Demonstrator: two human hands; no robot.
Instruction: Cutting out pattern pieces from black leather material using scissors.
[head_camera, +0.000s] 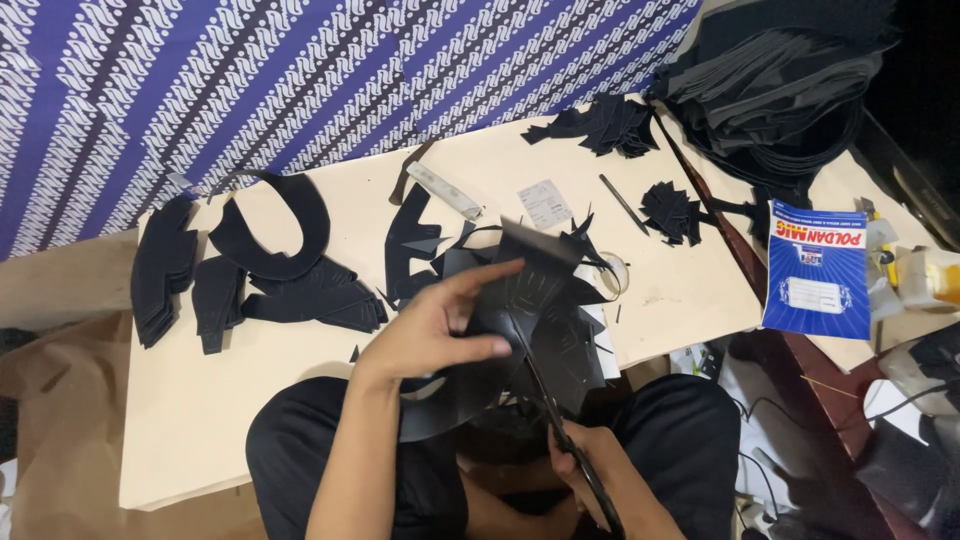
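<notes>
While the left hand (430, 335) is pinching the black sheet (545, 300), the right hand (590, 470), at five o'clock, is gripping scissors (560, 425).

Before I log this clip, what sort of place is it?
Probably a small home or backyard workshop for cutting black sheet material, perhaps shoe or cap parts. The left hand holds a black sheet while the right hand works scissors; stacks of cut black pieces cover a low pale board.
</notes>
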